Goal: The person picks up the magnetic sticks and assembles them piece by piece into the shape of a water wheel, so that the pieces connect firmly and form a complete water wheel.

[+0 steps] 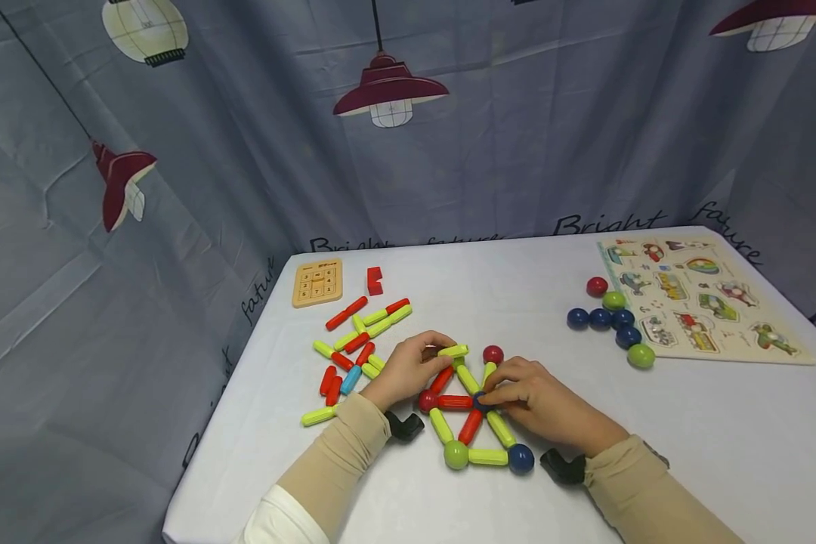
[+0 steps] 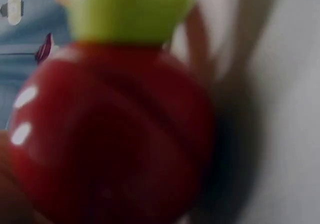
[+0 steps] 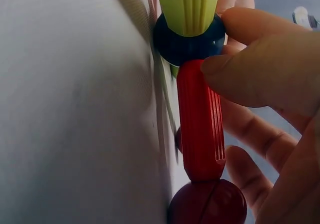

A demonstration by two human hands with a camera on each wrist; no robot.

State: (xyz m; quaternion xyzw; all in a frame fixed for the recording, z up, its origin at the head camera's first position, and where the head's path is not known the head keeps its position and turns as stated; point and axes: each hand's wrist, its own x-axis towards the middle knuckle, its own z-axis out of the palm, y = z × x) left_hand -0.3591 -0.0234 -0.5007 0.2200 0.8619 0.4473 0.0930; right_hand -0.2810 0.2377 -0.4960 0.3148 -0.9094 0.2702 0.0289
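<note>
The left hand [image 1: 413, 368] pinches a yellow-green rod [image 1: 454, 351] at the far side of the ball-and-rod frame [image 1: 454, 403] towards the worktop [image 1: 394, 510]'s near edge, while the right hand [image 1: 536, 397] grips the central blue ball [image 1: 477, 401], probably best kept steady as the rod is set squarely.

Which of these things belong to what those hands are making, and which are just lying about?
Belong:
- yellow-green rod, in left hand
- blue centre ball, at right hand
- joined rod-and-ball shape
- scattered rods, loose balls: probably spares

Lying about, apparently:
- wooden number board
- red block
- picture board
</note>
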